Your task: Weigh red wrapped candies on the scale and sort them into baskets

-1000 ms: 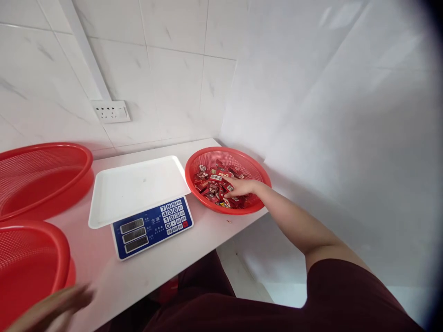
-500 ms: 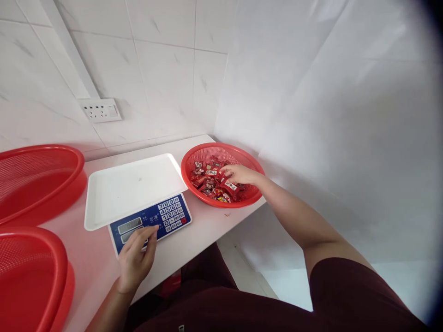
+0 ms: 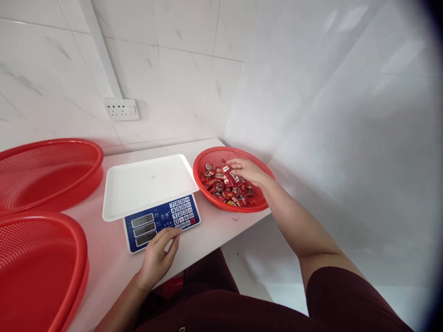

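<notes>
My right hand (image 3: 249, 171) reaches into the red mesh basket (image 3: 235, 208) at the right, its fingers closed on a red candy packet (image 3: 234, 178). Beneath it lies a heap of small red wrapped candies (image 3: 221, 188). My left hand (image 3: 159, 254) hovers at the front edge of a blue digital scale (image 3: 162, 216), below its keypad. Thumb and fingers there are drawn together, with nothing visible between them. On top of the scale sits a bare white tray (image 3: 148, 186). The lit display digits are too faint to read surely.
Two more red baskets, a far one (image 3: 98, 159) and a near one (image 3: 83, 249), stand at the left of the white table (image 3: 204, 240). A tiny scrap (image 3: 235, 219) lies before the candy basket. A socket (image 3: 122, 109) is on the tiled wall behind.
The view has swung left, so everything sits further right. My left hand has shifted right along the scale, uncovering the displays. My right hand has moved slightly toward the basket's back.
</notes>
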`<state>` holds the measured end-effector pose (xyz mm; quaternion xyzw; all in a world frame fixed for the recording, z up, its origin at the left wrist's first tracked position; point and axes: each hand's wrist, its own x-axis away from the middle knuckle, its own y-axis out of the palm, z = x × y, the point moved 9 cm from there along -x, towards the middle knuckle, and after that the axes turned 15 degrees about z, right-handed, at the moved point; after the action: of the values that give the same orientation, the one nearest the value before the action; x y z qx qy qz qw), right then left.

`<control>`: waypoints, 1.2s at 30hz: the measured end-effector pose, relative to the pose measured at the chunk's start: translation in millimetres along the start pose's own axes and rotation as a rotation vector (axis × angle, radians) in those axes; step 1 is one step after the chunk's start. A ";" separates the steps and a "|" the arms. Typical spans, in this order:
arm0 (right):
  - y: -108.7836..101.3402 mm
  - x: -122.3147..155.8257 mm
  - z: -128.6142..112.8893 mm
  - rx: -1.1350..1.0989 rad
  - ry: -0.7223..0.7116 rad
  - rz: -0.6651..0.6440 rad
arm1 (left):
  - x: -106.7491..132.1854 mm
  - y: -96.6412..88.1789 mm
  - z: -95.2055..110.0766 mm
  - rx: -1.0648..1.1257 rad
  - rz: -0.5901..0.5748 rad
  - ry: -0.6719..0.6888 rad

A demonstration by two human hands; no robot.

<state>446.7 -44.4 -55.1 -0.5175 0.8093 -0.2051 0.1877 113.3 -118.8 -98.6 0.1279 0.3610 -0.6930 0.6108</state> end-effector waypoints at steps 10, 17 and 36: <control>53.2 51.7 -90.3 -0.539 0.006 -0.246 | -46.3 36.8 12.5 0.820 0.046 -0.698; 129.3 109.3 -147.9 -0.215 -0.409 -0.325 | -46.0 36.8 2.0 1.088 0.163 -0.971; 198.1 82.3 -136.2 -0.588 -0.028 -0.407 | -19.0 -48.1 -48.7 1.000 0.661 -1.006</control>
<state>193.3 -25.6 -51.8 -0.7027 0.7114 0.0103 -0.0030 59.6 -72.9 -104.7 0.1593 -0.3710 -0.5302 0.7456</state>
